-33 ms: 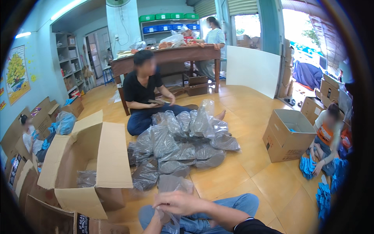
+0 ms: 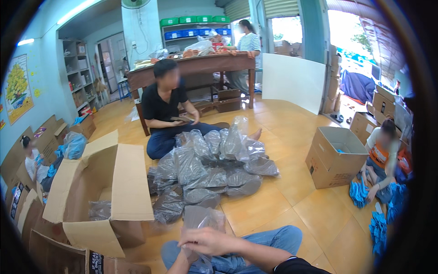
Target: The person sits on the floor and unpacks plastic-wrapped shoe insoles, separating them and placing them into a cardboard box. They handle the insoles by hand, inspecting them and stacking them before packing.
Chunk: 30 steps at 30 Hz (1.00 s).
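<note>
1. Hands. My right hand (image 2: pixel 207 240) lies knuckles-up with its fingers curled over the neck of a clear plastic bag of grey pieces (image 2: pixel 203 218), gripping it. My left hand (image 2: pixel 183 252) comes up beneath it and is mostly covered, so I cannot tell its grip.
2. Bag position. The bag stands just ahead of both hands, above my jeans-clad knees (image 2: pixel 273 239).
3. Change. Compared with the other frame, nothing has shifted. The hands and bag sit as they did and the bag has not been set down.
4. Left of the hands: an open cardboard box (image 2: pixel 130 182) with one filled bag inside.
5. Ahead: a heap of filled bags (image 2: pixel 210 169) on the wooden floor.
6. Beyond the heap: a seated person in a black shirt (image 2: pixel 162 107), then a wooden table (image 2: pixel 196 64).
7. Far right: a second open box (image 2: pixel 333 160).
</note>
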Each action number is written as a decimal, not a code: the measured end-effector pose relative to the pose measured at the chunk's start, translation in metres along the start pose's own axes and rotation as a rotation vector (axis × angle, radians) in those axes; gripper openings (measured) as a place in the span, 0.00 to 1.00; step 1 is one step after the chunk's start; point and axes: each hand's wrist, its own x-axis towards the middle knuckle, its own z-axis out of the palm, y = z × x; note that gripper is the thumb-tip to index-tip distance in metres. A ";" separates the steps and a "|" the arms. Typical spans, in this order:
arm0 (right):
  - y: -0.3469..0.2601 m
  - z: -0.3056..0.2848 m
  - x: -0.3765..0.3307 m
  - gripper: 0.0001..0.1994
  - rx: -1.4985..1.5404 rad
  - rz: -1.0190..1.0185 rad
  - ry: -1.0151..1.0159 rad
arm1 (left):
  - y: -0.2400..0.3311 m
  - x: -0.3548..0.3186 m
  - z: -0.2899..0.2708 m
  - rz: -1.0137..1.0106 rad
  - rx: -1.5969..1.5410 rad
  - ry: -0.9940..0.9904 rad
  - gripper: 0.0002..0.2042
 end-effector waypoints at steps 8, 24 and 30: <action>-0.006 0.081 -0.061 0.16 0.205 0.042 -0.080 | -0.020 0.034 0.013 -0.035 -0.303 -0.141 0.37; 0.027 0.100 -0.104 0.11 -0.133 0.379 0.920 | 0.041 -0.018 0.048 0.372 -0.052 -0.375 0.29; 0.042 0.121 -0.125 0.27 0.484 0.367 0.764 | 0.031 -0.059 0.046 0.401 -0.091 -0.295 0.33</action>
